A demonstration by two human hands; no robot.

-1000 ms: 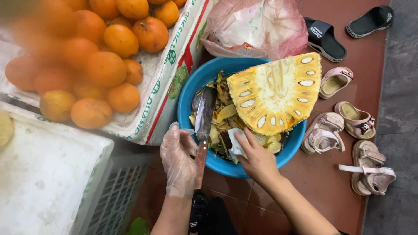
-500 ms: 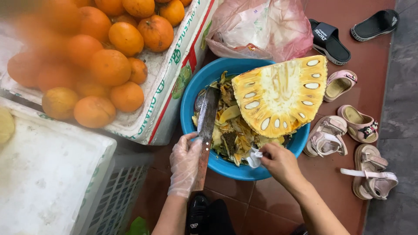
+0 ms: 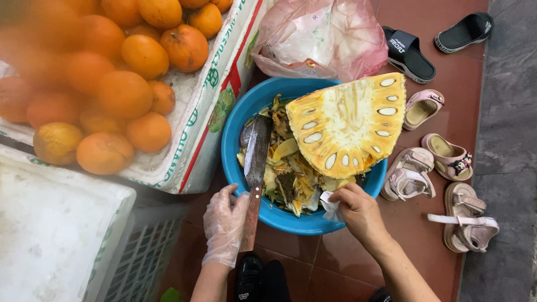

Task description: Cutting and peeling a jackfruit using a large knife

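Jackfruit (image 3: 349,126) half-stripped over scraps in basin (image 3: 235,142); gloved left hand (image 3: 225,221) grips knife (image 3: 255,168), right hand (image 3: 358,210) pinches tissue (image 3: 331,208)

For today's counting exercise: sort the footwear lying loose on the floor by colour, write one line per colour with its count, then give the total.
Black slides: 2
Pink sandals: 4
Total: 6
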